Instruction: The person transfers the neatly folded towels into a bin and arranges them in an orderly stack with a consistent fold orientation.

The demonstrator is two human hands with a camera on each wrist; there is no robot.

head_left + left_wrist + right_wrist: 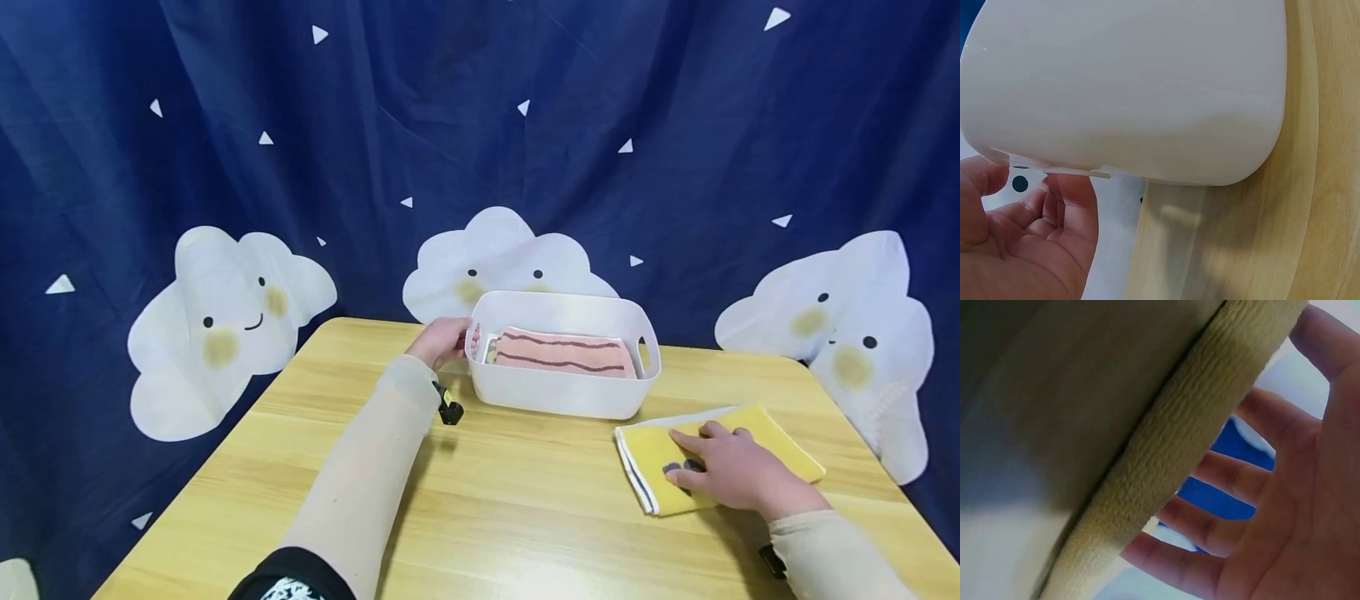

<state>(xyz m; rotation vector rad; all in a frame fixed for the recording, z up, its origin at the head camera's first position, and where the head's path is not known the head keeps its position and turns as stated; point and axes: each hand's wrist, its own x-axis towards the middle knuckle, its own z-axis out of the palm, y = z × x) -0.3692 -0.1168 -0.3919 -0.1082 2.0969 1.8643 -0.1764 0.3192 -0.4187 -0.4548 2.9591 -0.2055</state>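
A white plastic basket (558, 393) stands toward the back of the table, with a folded pink towel (562, 352) with dark wavy stripes inside it. My left hand (444, 340) grips the basket's left end at the handle opening, its fingers curled at the rim; the left wrist view shows the thumb and fingers at the edge of the basket wall (1147, 87). To the right lies a folded yellow towel (772, 446) with a white edge and dark spots. My right hand (731, 467) rests on top of it, fingers spread. From low down, the right wrist view shows the towel's thick fold (1166, 437) under the fingertips.
The light wooden table (480, 492) carries the basket and the yellow towel. Behind it hangs a dark blue curtain (465, 150) with white triangles and cloud faces. Part of a pale object (17, 579) shows at the lower left corner.
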